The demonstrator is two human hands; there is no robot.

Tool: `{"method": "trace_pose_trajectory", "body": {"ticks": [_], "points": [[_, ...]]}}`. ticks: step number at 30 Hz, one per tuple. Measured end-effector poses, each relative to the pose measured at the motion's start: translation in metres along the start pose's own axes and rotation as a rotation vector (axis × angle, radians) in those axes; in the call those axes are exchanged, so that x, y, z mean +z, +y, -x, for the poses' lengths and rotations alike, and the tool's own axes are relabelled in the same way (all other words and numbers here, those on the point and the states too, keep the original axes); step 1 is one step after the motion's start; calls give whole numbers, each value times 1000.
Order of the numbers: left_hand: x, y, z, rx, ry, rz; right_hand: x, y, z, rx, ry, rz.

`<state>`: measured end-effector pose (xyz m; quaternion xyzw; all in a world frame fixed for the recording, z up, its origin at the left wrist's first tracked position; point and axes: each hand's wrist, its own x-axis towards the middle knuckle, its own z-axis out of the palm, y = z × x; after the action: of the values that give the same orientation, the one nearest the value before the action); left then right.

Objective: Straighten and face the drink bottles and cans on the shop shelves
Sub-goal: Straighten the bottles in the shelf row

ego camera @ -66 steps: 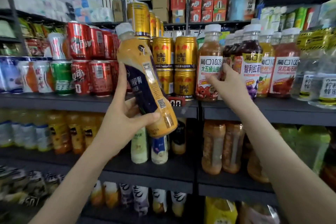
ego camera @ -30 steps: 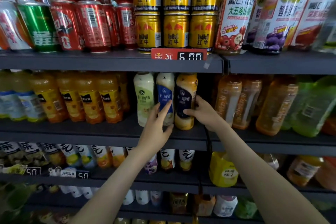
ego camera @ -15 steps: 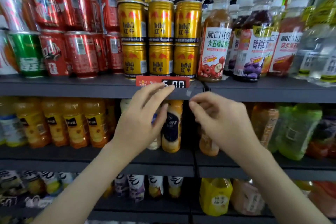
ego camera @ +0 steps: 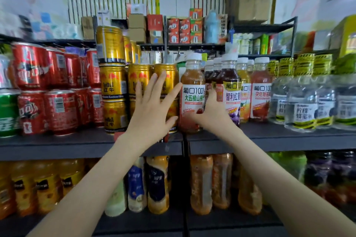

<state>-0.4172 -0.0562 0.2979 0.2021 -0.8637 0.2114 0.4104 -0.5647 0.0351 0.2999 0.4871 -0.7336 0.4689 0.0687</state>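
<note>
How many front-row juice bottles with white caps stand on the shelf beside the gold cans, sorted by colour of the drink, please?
Brown-orange bottle: 1
Dark purple bottle: 1
Yellow bottle: 1
Red bottle: 1
Total: 4

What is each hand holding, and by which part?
Right hand grips the red juice bottle at its lower label, from the right. Left hand is open before the gold cans, holding nothing.
</note>
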Motion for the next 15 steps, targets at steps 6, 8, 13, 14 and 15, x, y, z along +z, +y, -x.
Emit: {"method": "trace_pose_trajectory", "body": {"ticks": [6,8,13,14,15], "points": [[15,9,-7,-58,-84,55,4,2,-10,63,-66,-16],[16,9,-8,-57,-76,111,7,4,-12,73,-49,-38],[21,-2,-8,-25,-77,6,11,13,-19,97,27,-82],[22,-4,-7,-15,-77,-15,11,13,-21,107,26,-84],[24,-5,-7,-4,-74,-30,10,12,-23,117,14,-72]]}}
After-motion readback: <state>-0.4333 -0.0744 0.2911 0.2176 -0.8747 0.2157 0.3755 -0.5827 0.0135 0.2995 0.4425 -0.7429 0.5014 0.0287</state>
